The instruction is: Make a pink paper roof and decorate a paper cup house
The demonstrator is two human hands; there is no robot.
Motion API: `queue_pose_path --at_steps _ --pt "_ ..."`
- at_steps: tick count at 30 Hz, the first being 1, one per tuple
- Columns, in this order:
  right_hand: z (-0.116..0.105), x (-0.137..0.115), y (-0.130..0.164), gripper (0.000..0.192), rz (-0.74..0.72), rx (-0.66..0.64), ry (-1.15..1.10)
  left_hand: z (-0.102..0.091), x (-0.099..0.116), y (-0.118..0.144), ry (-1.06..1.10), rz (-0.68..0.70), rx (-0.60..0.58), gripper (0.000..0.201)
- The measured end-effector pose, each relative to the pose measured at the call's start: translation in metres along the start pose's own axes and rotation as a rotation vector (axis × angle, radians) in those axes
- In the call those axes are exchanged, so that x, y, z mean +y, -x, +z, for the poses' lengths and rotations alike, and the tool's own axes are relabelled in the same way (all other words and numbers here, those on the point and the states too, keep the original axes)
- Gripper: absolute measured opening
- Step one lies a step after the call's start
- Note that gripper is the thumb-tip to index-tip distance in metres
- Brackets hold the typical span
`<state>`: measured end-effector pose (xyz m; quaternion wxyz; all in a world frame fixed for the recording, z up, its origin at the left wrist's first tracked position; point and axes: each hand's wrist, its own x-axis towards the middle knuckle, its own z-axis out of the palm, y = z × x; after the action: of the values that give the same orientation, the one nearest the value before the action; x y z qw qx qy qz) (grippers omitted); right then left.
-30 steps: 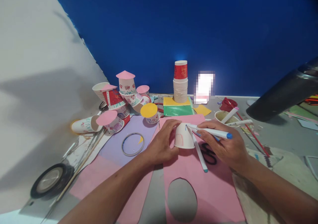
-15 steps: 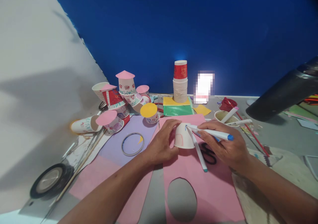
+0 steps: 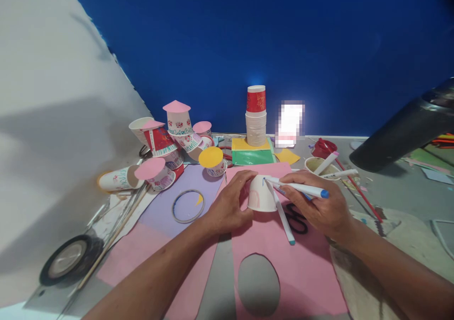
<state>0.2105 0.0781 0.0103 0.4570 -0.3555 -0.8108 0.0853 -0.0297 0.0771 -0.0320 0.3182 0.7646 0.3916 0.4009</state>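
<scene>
My left hand is closed around the left side of a white paper cup, which stands upside down on a pink paper sheet. A faint pink arch is drawn low on the cup, and a short blue line shows near its upper end. In my right hand is a white felt-tip pen with a blue end, its tip at the cup beside the blue line. Another white felt-tip pen with a teal end lies slanting at the cup's right side. Black scissor handles rest on the pink sheet.
Decorated paper cups with pink cone roofs stand at the left. A cup stack rises at the back. A pen-holding cup and a dark bottle are on the right. Black tape lies front left, a metal ring on purple paper.
The whole view has shifted very slightly to the left. Both hands keep their hold, and the blue-ended pen's tip is still at the cup.
</scene>
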Motion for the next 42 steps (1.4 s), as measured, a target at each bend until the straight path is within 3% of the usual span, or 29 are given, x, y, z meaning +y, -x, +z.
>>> queue_pose_path --at_steps 32,42 --pt "-0.005 0.010 0.004 0.008 -0.020 -0.016 0.002 0.000 -0.008 0.001 0.059 -0.061 -0.007 0.079" --pt "-0.003 0.010 0.000 0.008 -0.043 -0.016 0.016 -0.004 0.001 0.000 0.088 -0.125 -0.008 0.079"
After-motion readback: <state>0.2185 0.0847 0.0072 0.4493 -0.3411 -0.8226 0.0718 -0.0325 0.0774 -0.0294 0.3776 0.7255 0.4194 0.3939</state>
